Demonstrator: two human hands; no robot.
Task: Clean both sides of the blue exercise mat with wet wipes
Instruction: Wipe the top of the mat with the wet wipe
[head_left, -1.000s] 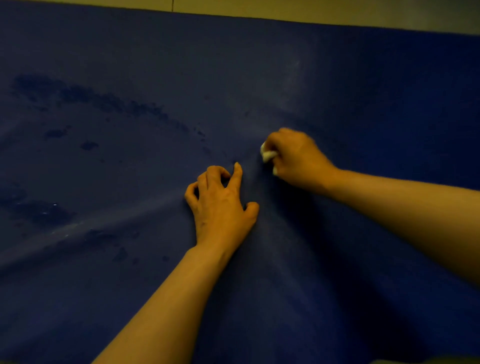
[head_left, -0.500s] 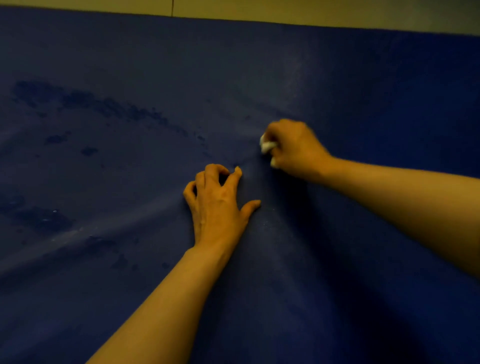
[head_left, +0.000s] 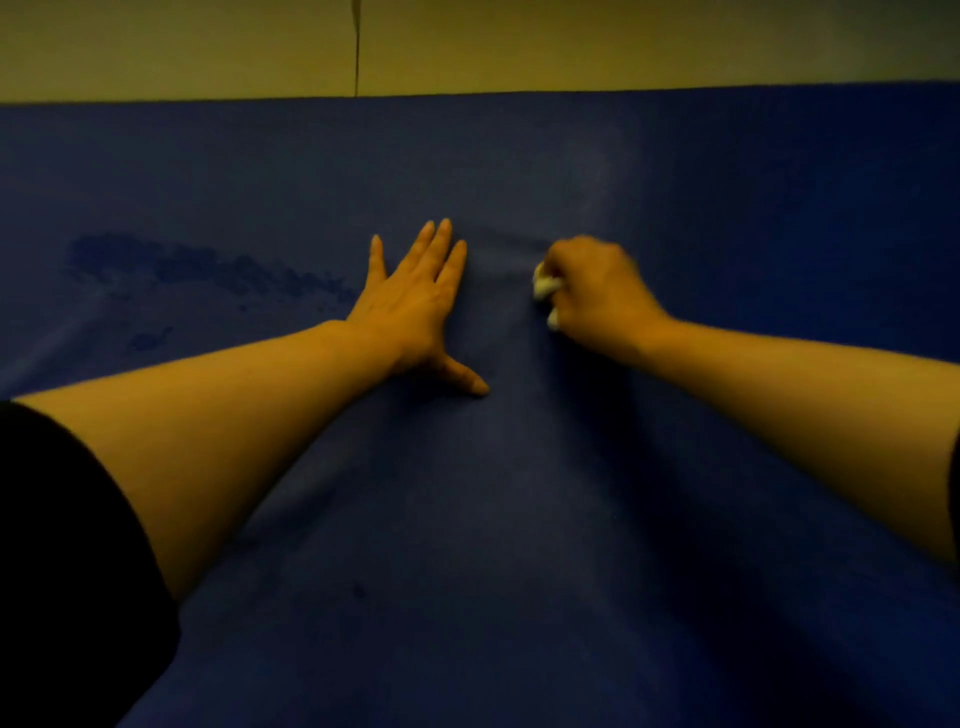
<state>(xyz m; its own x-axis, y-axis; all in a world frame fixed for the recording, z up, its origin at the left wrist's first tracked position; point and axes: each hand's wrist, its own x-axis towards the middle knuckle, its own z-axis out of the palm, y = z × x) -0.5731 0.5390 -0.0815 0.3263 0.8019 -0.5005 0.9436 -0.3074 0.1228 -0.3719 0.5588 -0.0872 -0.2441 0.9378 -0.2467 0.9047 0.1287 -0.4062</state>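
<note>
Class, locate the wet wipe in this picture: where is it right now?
In the head view, the wet wipe is bunched in the right hand, right of centre on the blue mat, beside the flat left hand.

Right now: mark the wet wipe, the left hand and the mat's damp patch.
wet wipe (head_left: 544, 283), head view, white wad showing beside the knuckles.
left hand (head_left: 413, 306), head view, back of hand.
damp patch (head_left: 208, 265), head view, dark streak's middle.
</note>
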